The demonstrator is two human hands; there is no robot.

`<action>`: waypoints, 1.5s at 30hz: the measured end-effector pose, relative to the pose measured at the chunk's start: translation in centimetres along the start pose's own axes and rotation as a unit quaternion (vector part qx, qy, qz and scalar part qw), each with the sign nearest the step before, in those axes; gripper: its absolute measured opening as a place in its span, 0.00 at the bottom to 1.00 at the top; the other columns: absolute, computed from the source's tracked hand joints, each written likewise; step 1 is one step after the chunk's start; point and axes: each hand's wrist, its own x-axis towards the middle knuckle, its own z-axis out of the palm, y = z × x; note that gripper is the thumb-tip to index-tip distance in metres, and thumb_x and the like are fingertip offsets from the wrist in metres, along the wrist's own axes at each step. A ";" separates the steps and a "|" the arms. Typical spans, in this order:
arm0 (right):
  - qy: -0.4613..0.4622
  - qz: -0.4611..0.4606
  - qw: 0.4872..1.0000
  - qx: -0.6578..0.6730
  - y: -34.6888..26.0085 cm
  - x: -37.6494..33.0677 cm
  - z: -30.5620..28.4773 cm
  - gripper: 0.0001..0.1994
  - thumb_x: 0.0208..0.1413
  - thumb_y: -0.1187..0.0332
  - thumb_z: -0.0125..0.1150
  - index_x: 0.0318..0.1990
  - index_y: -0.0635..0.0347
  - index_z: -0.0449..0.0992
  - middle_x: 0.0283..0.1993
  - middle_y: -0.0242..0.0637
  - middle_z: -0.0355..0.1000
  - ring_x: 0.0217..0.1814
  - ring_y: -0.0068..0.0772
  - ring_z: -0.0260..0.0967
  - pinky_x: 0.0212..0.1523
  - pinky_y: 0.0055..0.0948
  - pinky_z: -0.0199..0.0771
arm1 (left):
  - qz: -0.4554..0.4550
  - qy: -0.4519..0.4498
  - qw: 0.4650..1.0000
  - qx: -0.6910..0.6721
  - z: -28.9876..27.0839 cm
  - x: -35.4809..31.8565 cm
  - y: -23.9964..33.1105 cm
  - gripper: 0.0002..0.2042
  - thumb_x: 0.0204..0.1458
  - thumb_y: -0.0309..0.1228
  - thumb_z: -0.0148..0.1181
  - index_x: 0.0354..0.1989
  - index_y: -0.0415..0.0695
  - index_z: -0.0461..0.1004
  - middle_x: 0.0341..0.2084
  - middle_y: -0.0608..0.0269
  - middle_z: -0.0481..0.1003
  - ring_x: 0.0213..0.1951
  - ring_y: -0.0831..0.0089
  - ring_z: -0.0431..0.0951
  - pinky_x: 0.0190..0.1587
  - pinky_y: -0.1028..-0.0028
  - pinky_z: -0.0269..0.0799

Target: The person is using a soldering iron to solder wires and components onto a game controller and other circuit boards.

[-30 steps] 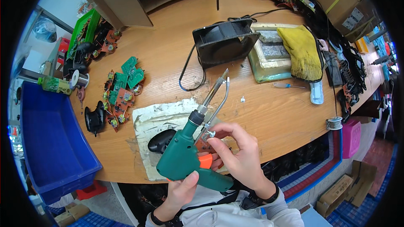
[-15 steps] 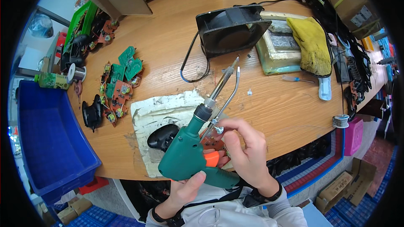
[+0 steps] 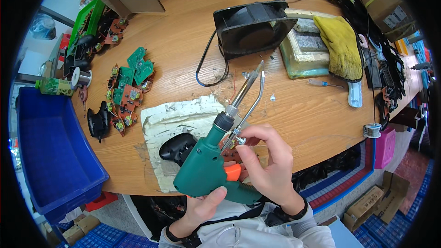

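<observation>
Left hand [image 3: 202, 206] under green soldering gun [image 3: 206, 167] (right hand [image 3: 266, 160] pinching feed tube)

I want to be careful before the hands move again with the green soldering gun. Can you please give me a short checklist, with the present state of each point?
1. Left hand grips the handle of the green soldering gun: ok.
2. Right hand pinches the small fitting where the thin metal tube joins the gun: ok.
3. Metal tip is raised and points away from the body, toward the black fan: ok.
4. Fingers away from the tip: ok.
5. Tip hot or cold: cannot tell.
6. Black controller shell lies on the foil sheet under the gun, and circuit boards lie apart to the left: ok.
</observation>
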 end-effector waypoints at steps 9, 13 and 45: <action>0.005 -0.007 0.999 -0.044 0.5 -0.2 0.3 0.08 0.40 0.75 0.59 0.30 0.62 0.68 0.22 0.32 0.64 0.21 0.26 0.62 0.25 0.24 0.57 | 0.011 0.008 1.000 0.004 -0.5 -0.2 -0.3 0.27 0.44 0.25 0.49 0.53 0.33 0.48 0.47 0.46 0.61 0.50 0.61 0.63 0.52 0.63 0.56; -0.077 -0.035 0.989 -0.118 0.9 -0.4 0.0 0.09 0.39 0.74 0.60 0.31 0.62 0.68 0.23 0.33 0.64 0.22 0.28 0.61 0.27 0.24 0.56 | 0.012 0.007 1.000 0.004 -0.4 -0.2 -0.3 0.27 0.44 0.25 0.49 0.53 0.33 0.48 0.47 0.46 0.61 0.50 0.61 0.62 0.52 0.64 0.56; -0.040 -0.080 0.989 -0.120 0.6 0.1 -0.3 0.04 0.46 0.72 0.52 0.27 0.62 0.66 0.24 0.32 0.62 0.26 0.31 0.60 0.33 0.25 0.49 | 0.068 -0.007 0.991 0.112 -0.3 0.0 -0.3 0.23 0.44 0.23 0.51 0.50 0.33 0.54 0.44 0.46 0.63 0.48 0.64 0.64 0.50 0.68 0.58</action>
